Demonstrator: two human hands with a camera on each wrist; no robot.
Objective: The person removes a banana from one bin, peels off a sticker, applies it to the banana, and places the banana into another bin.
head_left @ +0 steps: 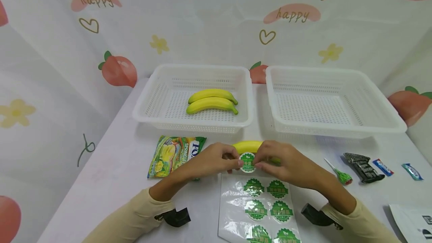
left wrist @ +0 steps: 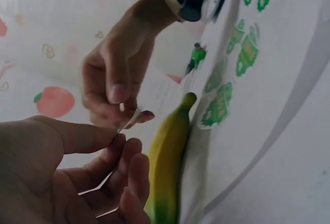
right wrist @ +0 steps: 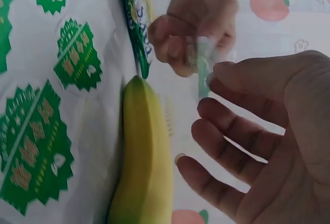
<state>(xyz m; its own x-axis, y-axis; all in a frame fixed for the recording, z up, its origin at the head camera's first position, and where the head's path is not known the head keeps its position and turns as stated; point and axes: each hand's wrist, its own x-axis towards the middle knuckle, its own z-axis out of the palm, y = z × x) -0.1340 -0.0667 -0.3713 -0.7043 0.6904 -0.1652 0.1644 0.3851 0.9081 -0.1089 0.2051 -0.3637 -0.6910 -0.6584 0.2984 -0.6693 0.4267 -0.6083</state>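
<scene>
A round green-and-white sticker (head_left: 247, 162) is held up between both hands, just in front of a yellow banana (head_left: 248, 146) lying on the table. My left hand (head_left: 216, 159) pinches its left edge between thumb and finger. On the opposite edge, the thumb and finger of my right hand (head_left: 278, 159) pinch it as well. Seen from the right wrist, the sticker (right wrist: 204, 69) stands edge-on, above the table beside the banana (right wrist: 147, 152). Below the hands lies a sheet of similar stickers (head_left: 233, 201), several still on it.
Two bananas lie in the left white basket (head_left: 192, 125); the right white basket (head_left: 334, 126) stands beside it. A green-yellow food packet (head_left: 172, 156) is left of the hands. To the right lie a lollipop (head_left: 343, 177), a black wrapper (head_left: 364, 168) and small blue-wrapped sweets (head_left: 383, 167).
</scene>
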